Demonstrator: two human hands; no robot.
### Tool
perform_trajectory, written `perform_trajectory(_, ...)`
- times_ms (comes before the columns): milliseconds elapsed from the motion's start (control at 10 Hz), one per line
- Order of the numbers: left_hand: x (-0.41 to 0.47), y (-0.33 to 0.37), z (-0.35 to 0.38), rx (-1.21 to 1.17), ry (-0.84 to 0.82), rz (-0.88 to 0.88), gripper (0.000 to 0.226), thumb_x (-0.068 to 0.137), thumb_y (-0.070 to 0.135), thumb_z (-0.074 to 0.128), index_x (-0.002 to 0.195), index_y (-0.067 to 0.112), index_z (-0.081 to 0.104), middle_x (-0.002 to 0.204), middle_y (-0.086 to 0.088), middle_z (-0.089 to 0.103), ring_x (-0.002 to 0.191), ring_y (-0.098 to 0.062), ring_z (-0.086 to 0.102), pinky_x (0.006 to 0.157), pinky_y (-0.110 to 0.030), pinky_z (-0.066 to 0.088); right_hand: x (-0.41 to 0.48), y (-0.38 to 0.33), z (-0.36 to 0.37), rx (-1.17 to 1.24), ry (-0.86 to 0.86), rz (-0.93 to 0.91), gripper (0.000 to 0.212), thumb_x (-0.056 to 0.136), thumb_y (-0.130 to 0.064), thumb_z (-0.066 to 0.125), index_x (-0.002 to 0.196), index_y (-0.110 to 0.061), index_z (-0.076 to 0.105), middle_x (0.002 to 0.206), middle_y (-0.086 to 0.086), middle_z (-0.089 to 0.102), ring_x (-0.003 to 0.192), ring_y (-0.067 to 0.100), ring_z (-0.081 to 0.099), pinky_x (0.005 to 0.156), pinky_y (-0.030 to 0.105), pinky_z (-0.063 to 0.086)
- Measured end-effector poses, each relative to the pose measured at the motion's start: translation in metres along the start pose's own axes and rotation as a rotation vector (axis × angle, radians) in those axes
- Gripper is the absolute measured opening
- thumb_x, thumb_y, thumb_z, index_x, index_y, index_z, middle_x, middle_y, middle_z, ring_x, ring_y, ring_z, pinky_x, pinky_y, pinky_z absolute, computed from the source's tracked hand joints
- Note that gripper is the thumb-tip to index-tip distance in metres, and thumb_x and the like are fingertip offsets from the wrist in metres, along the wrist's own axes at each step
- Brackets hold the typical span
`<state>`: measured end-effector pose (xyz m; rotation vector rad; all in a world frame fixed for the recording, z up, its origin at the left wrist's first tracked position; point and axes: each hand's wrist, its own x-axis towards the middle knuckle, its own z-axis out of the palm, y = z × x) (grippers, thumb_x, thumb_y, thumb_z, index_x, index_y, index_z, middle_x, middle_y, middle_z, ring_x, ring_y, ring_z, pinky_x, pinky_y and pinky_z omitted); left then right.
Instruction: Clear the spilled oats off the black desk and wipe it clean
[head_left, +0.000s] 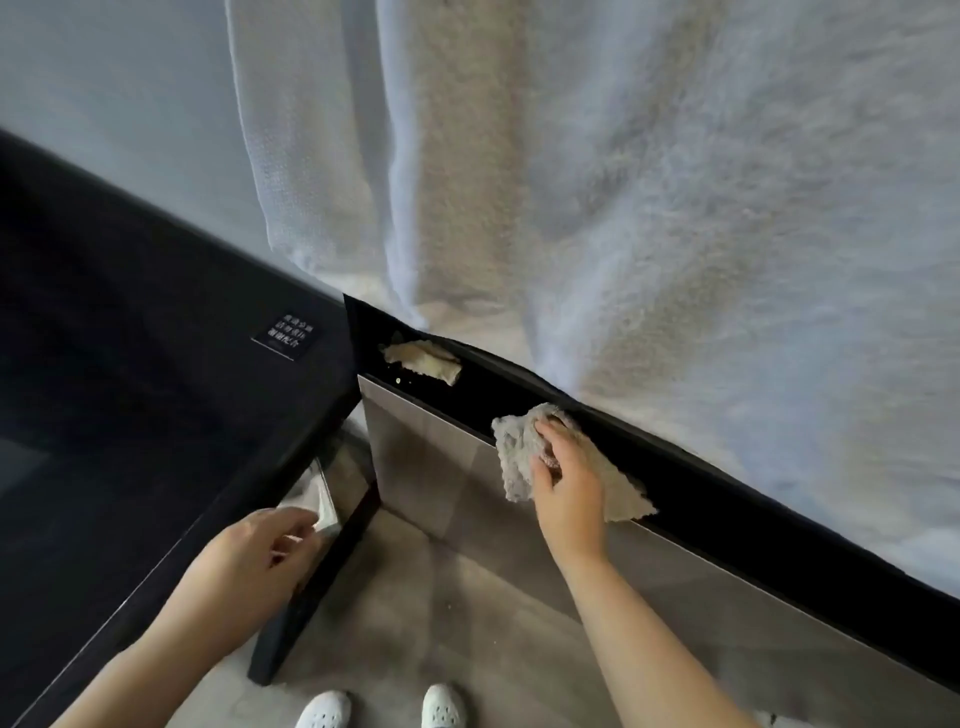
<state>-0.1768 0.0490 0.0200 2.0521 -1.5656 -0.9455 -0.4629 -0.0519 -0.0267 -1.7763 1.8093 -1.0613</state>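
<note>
The black desk (130, 364) fills the left side. To its right a narrow black ledge (727, 499) runs under a curtain. A beige heap of spilled oats (422, 358) lies at the ledge's left end, with a few loose flakes (398, 380) beside it. My right hand (563, 483) grips a crumpled grey cloth (514, 452) on the ledge, about a hand's width right of the oats. My left hand (249, 556) pinches a clear plastic bag (317, 499) just below the desk's near corner.
A pale textured curtain (571, 182) hangs over the back of the ledge. A small black label with white print (285, 335) lies on the desk near its right edge. A desk leg (311, 587) stands on the grey floor, and white shoes (384, 709) show at the bottom.
</note>
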Motion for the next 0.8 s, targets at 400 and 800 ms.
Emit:
perform_trajectory(400, -0.006, -0.012, 0.053, 0.028, 0.099, -0.189, 0.01, 0.088, 0.026, 0.065, 0.093, 0.034, 0.067, 0.089, 0.015, 0.064, 0.083, -0.004, 0.061, 0.076, -0.031, 0.05, 0.018, 0.095, 0.027, -0.463, -0.121, 0.049, 0.034, 0.084, -0.018, 0.072, 0.118, -0.013, 0.068, 0.131, 0.022, 0.054, 0.093, 0.046, 0.057, 0.077, 0.046, 0.047)
perform_trajectory(800, -0.009, -0.014, 0.065, 0.056, 0.206, -0.256, 0.009, 0.088, 0.025, 0.063, 0.092, 0.031, 0.068, 0.087, 0.013, 0.063, 0.078, 0.0, 0.057, 0.067, -0.022, 0.045, 0.067, 0.071, 0.057, -0.208, -0.247, 0.03, 0.042, 0.098, -0.025, 0.053, 0.137, -0.009, 0.051, 0.13, 0.017, 0.059, 0.115, 0.034, 0.059, 0.092, 0.04, 0.049)
